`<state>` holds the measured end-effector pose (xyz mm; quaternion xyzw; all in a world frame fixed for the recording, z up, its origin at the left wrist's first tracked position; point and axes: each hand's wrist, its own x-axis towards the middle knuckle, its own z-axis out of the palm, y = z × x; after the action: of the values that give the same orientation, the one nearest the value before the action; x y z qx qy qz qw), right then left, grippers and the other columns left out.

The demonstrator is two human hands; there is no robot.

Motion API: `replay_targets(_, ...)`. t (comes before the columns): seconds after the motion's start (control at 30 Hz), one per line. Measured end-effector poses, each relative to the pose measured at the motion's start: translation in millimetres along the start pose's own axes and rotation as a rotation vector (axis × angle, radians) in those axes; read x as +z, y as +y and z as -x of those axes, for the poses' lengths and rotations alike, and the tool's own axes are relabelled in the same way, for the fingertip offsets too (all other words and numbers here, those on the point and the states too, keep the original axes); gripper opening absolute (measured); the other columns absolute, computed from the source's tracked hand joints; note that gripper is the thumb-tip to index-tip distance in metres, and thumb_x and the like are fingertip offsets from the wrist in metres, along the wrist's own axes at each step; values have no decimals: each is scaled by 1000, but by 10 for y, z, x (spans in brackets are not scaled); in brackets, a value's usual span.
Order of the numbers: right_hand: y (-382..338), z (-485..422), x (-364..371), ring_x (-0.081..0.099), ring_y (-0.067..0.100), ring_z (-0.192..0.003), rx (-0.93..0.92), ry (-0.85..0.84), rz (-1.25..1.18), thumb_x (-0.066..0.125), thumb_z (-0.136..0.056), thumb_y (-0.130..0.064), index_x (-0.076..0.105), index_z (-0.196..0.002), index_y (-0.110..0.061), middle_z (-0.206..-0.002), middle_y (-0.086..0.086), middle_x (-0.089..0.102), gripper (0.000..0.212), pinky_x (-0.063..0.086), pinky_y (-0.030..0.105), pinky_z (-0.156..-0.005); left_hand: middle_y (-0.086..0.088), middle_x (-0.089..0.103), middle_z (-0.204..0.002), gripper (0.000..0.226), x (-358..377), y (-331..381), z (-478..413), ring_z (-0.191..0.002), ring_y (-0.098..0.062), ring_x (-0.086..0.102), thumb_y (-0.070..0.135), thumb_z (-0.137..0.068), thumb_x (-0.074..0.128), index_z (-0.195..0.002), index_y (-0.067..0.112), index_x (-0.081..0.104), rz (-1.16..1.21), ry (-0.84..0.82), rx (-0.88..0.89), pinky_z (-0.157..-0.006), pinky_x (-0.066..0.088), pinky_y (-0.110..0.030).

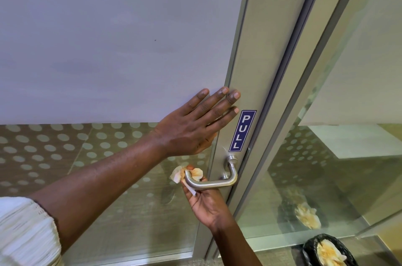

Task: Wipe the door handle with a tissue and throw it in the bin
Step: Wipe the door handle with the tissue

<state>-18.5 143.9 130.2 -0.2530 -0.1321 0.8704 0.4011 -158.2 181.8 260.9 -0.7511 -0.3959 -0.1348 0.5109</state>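
A brushed steel lever door handle juts from the grey metal door stile under a blue PULL label. My right hand reaches up from below and pinches a crumpled white and orange-stained tissue around the free left end of the handle. My left hand lies flat with fingers spread against the frosted door pane and the stile just above the handle, holding nothing. A bin with a black liner and several crumpled tissues inside stands on the floor at the lower right.
The door's glass is frosted above and dotted below. To the right, past the frame, stands a fixed glass panel that mirrors the bin. A white ribbed sleeve shows at the lower left.
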Motion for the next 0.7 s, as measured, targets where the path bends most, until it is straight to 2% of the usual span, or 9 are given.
replay_targets(0.07, -26, 33, -23, 71, 34, -105, 8, 3, 80, 91, -59, 4, 68, -113, 11, -119, 28, 68, 59, 60, 33, -81, -19, 17, -172, 69, -2, 2, 0, -160, -37, 15, 31, -104, 48, -165, 8, 25, 1, -2, -1, -130, 9, -52)
replay_targets(0.13, -33, 61, -115, 68, 39, -110, 0, 18, 125, 76, -71, 10, 64, -118, 14, -125, 32, 64, 49, 60, 34, -82, -19, 18, -172, 70, 1, -3, 0, -160, -37, 15, 31, -104, 49, -165, 8, 26, 1, -1, -4, -130, 9, -52)
replay_targets(0.2, -57, 88, -226, 70, 41, -104, -15, 26, 124, 71, -70, 12, 68, -111, 14, -121, 34, 64, 40, 61, 34, -78, -18, 19, -172, 70, -2, 0, -2, -160, -37, 16, 31, -103, 50, -165, 9, 26, -1, 2, -10, -130, 10, -52)
replay_targets(0.27, -86, 137, -318, 72, 41, -94, -46, 20, 108, 89, -50, 9, 72, -101, 13, -109, 32, 68, 53, 62, 35, -74, -18, 20, -172, 71, -1, 6, -1, -159, -37, 17, 32, -103, 51, -165, 9, 27, -1, 5, -12, -130, 9, -52)
replay_targets(0.33, -168, 186, -394, 73, 40, -87, -71, 19, 66, 92, -38, 11, 71, -104, 11, -104, 29, 70, 69, 63, 39, -75, -18, 19, -172, 72, 1, 10, 2, -160, -37, 17, 33, -103, 52, -165, 9, 27, 5, 1, -13, -130, 8, -52)
replay_targets(0.4, -282, 202, -511, 74, 36, -82, -107, 53, 22, 75, -54, 19, 66, -112, 11, -102, 25, 72, 59, 63, 39, -76, -18, 18, -172, 73, 9, 7, 10, -160, -37, 16, 35, -102, 53, -165, 9, 27, 1, 2, -15, -130, 8, -52)
replay_targets(0.5, -503, 224, -623, 75, 33, -85, -136, 81, 32, 51, -68, 18, 70, -104, 10, -101, 26, 74, 42, 61, 39, -81, -19, 18, -172, 74, 16, 7, 12, -160, -37, 15, 36, -101, 55, -165, 9, 27, -7, 0, -16, -130, 8, -52)
replay_targets(0.6, -623, 277, -580, 75, 31, -87, -159, 116, 113, 61, -63, 8, 73, -101, 8, -105, 26, 73, 41, 57, 38, -86, -19, 20, -172, 74, 17, 13, 7, -159, -37, 17, 37, -102, 55, -165, 10, 28, -8, 0, -16, -130, 9, -52)
replay_targets(0.7, -742, 280, -590, 75, 22, -77, -234, 206, 192, 68, -71, 5, 71, -105, 6, -96, 19, 75, 33, 63, 30, -74, -19, 20, -172, 75, 17, 6, 13, -159, -37, 17, 38, -101, 56, -165, 10, 27, -1, -2, -14, -130, 9, -52)
